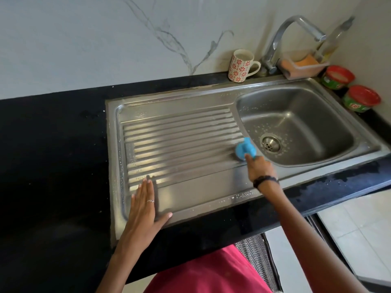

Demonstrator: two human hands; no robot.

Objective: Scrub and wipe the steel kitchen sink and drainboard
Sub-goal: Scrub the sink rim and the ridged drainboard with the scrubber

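The steel sink has a ribbed drainboard (179, 136) on the left and a basin (300, 123) with a round drain (271, 143) on the right. My right hand (260, 168) grips a blue scrubber (245, 150) and presses it on the drainboard's right end, just beside the basin's rim. My left hand (146, 206) lies flat, fingers straight, on the drainboard's near left corner. Water drops and soap specks dot the basin floor and the sink's front rim.
A black countertop (53, 155) surrounds the sink. Behind the sink stand a flowered mug (241, 65), a chrome tap (281, 39), a tray with an orange sponge (304, 64) and a bottle (332, 41). Two red-lidded tubs (359, 98) sit at the right.
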